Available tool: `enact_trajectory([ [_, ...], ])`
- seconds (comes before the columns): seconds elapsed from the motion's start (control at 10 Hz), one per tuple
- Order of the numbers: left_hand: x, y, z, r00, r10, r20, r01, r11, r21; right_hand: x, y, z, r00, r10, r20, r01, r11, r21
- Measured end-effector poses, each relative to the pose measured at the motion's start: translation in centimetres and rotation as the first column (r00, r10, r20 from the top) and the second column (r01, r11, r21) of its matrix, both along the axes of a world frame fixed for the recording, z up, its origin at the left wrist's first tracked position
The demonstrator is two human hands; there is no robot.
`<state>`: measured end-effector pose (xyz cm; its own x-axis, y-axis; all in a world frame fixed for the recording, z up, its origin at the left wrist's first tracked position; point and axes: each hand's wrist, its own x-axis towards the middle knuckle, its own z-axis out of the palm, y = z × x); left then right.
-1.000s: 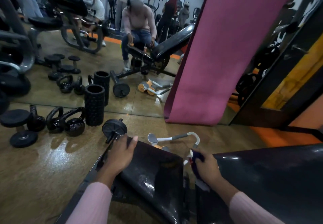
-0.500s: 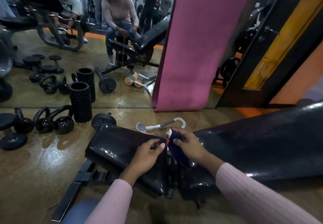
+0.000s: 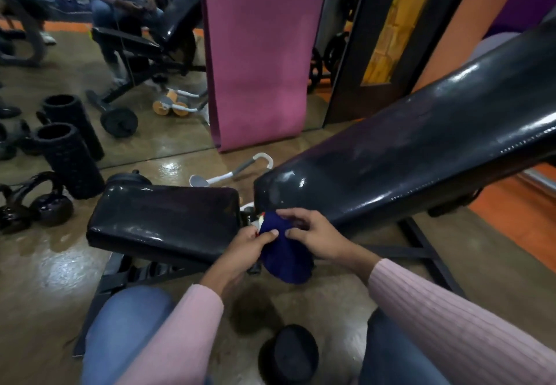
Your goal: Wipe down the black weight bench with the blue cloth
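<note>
**Both hands gather the cloth at the gap in the bench**

Head view: the dark blue woven cloth (image 3: 284, 252) hangs bunched between two grips, the left hand (image 3: 248, 247) pinching its near edge with thumb and fingers, the right hand (image 3: 313, 234) closed on its top fold. This looks like refolding for a fresh wiping face. The cloth sits just in front of the gap of the glossy black padded weight bench (image 3: 421, 156): the flat seat pad (image 3: 164, 219) lies left of the grips, and the inclined back pad rises to their right, within reach.
</note>
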<state>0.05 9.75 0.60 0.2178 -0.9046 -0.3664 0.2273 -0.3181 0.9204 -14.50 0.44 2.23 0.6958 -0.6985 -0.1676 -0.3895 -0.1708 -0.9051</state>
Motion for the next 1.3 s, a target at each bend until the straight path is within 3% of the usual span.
enact_trajectory([
  [0.1, -1.2, 0.2, -0.4, 0.98, -0.199, 0.005, 0.198, 0.98, 0.023, -3.2, 0.2, -1.2, 1.0, -0.027, -0.01, 0.028, 0.982, 0.189],
  [0.2, -2.2, 0.0, -1.2, 0.958, -0.28, 0.06, 0.276, 0.959, 0.069, -5.5, 0.5, -2.7, 0.999, -0.023, -0.047, 0.035, 0.963, 0.268],
  [0.5, -4.9, 0.2, -7.1, 0.957, -0.248, 0.152, 0.18, 0.915, 0.36, -9.3, 2.3, -8.1, 0.966, -0.045, -0.254, 0.173, 0.842, 0.511],
  [0.6, -6.4, 1.2, -11.9, 0.95, -0.302, 0.077, 0.223, 0.831, 0.51, -10.3, 3.9, -12.1, 0.907, -0.069, -0.414, 0.293, 0.812, 0.506],
  [0.7, -7.8, 2.3, -17.0, 0.95, -0.26, 0.172, 0.117, 0.807, 0.578, -10.6, 6.0, -16.0, 0.84, -0.152, -0.521, 0.421, 0.789, 0.448],
  [0.9, -8.9, 2.7, -22.0, 0.956, -0.136, 0.262, -0.046, 0.809, 0.586, -11.1, 7.4, -21.3, 0.794, -0.24, -0.559, 0.493, 0.792, 0.36],
  [1.0, -8.7, 2.4, -22.7, 0.966, -0.127, 0.226, -0.031, 0.808, 0.589, -10.9, 6.9, -22.7, 0.805, -0.155, -0.573, 0.413, 0.84, 0.353],
  [1.1, -8.8, 2.2, -24.0, 0.939, -0.28, 0.198, 0.096, 0.768, 0.633, -10.6, 6.1, -24.7, 0.792, 0.032, -0.609, 0.281, 0.867, 0.411],
  [1.2, -9.2, 2.1, -24.3, 0.94, -0.312, 0.141, 0.125, 0.695, 0.708, -10.1, 5.6, -25.9, 0.716, 0.134, -0.685, 0.257, 0.862, 0.437],
  [1.3, -9.5, 1.9, -23.2, 0.933, -0.304, 0.191, 0.089, 0.711, 0.698, -10.1, 5.2, -26.3, 0.723, 0.053, -0.689, 0.257, 0.905, 0.339],
])
